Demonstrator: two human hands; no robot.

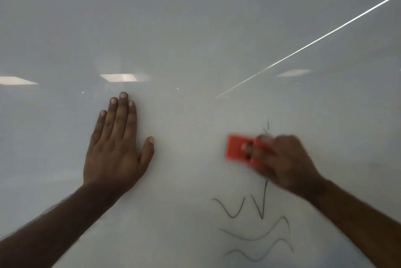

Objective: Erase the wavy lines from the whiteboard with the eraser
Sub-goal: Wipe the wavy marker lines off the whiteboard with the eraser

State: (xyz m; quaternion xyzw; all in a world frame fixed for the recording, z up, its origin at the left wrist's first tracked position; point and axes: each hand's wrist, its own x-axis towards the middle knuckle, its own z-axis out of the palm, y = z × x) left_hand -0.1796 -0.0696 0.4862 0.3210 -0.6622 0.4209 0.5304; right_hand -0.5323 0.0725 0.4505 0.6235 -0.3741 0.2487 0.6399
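Note:
The whiteboard (195, 39) fills the whole view. My right hand (284, 159) grips a red eraser (235, 148) and presses it on the board; both are blurred by motion. Black wavy lines (256, 235) run below the eraser at the lower right, with a zigzag stroke (260, 204) above them. A short faint mark (268, 126) shows just above my right hand. My left hand (117, 148) lies flat on the board to the left, fingers together and thumb out, holding nothing.
Ceiling lights reflect on the glossy board as pale rectangles (119, 77). A bright thin streak (308, 46) crosses the upper right.

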